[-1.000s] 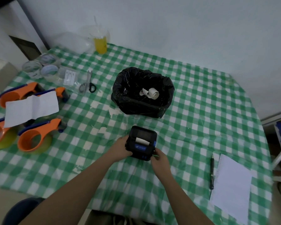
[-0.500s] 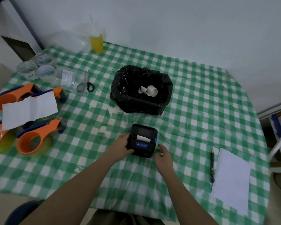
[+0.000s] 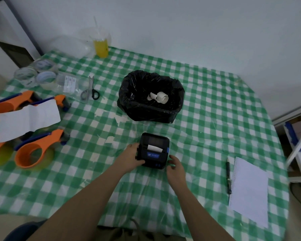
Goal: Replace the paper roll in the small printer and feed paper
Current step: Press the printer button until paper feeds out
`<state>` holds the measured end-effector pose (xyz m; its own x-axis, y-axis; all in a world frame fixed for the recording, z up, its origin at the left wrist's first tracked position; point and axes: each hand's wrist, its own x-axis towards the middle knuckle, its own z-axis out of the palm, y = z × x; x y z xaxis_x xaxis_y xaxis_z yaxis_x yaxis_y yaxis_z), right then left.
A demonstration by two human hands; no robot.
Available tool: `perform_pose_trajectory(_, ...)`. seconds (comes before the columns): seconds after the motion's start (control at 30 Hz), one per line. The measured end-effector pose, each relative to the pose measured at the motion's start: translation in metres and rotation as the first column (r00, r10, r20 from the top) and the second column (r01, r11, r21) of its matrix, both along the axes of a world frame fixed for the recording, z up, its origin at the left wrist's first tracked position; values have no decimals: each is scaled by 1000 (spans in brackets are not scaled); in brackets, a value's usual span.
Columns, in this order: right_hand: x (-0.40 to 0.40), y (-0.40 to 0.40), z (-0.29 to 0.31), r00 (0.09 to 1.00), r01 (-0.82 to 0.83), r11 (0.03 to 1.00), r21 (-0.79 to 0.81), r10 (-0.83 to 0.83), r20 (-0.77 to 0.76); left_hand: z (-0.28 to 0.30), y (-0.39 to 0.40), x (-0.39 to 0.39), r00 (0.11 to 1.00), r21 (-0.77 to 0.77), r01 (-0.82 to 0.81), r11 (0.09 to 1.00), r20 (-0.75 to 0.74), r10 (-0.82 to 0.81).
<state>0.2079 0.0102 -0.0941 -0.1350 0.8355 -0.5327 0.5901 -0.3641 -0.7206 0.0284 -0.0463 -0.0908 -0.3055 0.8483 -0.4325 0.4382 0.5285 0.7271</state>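
Green-checked tablecloth (image 3: 207, 119). Black thermal printer (image 3: 154, 150) sits just nearer me than the bin bag (image 3: 151, 108); paper strip (image 3: 154, 148) protrudes. My left hand (image 3: 131, 158) grips its left side; my right hand (image 3: 175, 166), fingers spread, rests at its right corner. Pen (image 3: 228, 176) farther right.

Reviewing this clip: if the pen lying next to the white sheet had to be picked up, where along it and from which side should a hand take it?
Pinch the pen at mid-barrel, from above. It lies flat on the tablecloth, its length running away from the person, and the white sheet sits close along its right. The left side is bare cloth, so the right hand, nearer it, probably has room there.
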Motion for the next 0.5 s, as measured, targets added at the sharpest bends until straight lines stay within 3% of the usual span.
perform_pose_trajectory(0.5,0,2,-11,1000,2,1000,0,-2,-18,-3,0,-1,999,-20,14,1000,-34,-14)
